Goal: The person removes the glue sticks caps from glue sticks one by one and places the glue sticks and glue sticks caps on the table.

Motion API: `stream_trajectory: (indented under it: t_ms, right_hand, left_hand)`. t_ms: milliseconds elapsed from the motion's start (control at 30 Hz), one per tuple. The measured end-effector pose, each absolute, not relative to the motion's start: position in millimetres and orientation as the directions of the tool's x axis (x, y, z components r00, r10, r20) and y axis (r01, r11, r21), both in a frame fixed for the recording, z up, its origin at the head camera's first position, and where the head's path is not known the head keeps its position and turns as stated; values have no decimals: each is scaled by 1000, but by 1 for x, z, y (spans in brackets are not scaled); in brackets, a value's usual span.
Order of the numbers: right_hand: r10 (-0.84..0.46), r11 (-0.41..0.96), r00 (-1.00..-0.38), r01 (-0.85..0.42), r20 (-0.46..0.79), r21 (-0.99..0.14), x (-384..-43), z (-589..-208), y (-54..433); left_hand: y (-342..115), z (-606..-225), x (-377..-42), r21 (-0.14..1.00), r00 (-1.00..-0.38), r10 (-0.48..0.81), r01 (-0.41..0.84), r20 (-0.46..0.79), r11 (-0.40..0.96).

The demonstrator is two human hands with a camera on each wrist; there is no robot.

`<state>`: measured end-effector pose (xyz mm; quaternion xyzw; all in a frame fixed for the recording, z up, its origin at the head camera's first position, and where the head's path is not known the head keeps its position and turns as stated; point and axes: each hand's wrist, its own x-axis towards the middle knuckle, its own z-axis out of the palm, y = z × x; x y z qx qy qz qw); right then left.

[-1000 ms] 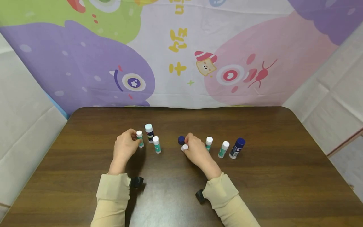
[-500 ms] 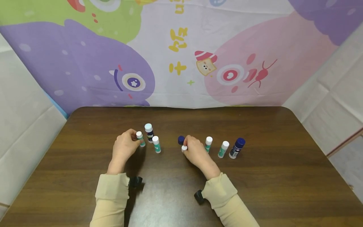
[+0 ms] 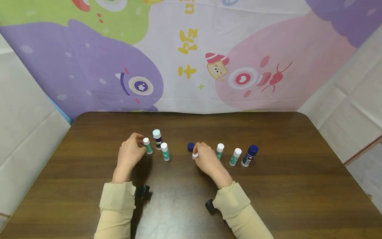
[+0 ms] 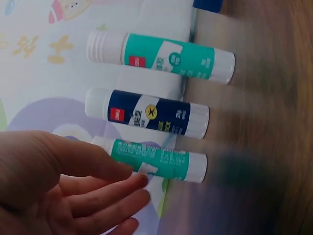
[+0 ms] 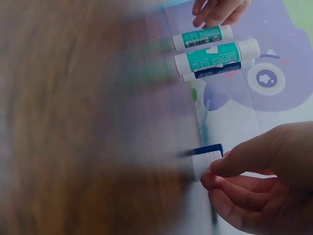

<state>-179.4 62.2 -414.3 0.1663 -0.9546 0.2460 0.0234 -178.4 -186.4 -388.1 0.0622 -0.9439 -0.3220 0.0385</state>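
Observation:
My left hand (image 3: 129, 153) is beside a small green-and-white glue stick (image 3: 148, 147) standing upright, thumb and fingers slightly spread just left of it. The left wrist view shows the thumb overlapping this stick's upper part. Close by stand a navy glue stick with a white cap (image 4: 149, 113) and a bigger green one (image 3: 165, 152). With thumb and fingertips, my right hand (image 3: 208, 158) pinches a short white cap (image 5: 204, 164) low at the tabletop. A navy cap (image 3: 191, 147) lies right behind that white one, partly hidden by it in the right wrist view.
Right of the right hand stand two more green glue sticks, one close to the knuckles (image 3: 219, 150) and one farther right (image 3: 235, 157). Beyond them is a large navy glue stick (image 3: 249, 156). The brown table (image 3: 185, 205) ends at a printed cloth backdrop (image 3: 185, 96).
The left thumb and fingers have come away from the small green glue stick, which stays standing. The right hand remains at the white cap with barely any shift.

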Motion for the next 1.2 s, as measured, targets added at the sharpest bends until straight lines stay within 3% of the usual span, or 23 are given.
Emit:
stream_trajectory:
  t_ms: [367,667,933,1200]
  right_hand:
    - [-286,831,-929,-363,237,-422,-169,-394,53]
    - [-357,781,-901,-433,247,-451,-170,-383,32]
    - [-487,721,-830,-558,273,-410,-177,-381,12]
    - [-525,710,-810,-586,261,-391,-178,-381,1]
  left_hand:
    - [-194,-377,-172,648,-970,-196,-58,143,760]
    - [-199,-356,-161,650,-967,-196,-42,166,759]
    - [-191,-347,-156,628,-988,-86,12,126,778]
    - [-182,-343,-154,588,-998,65,58,9,807]
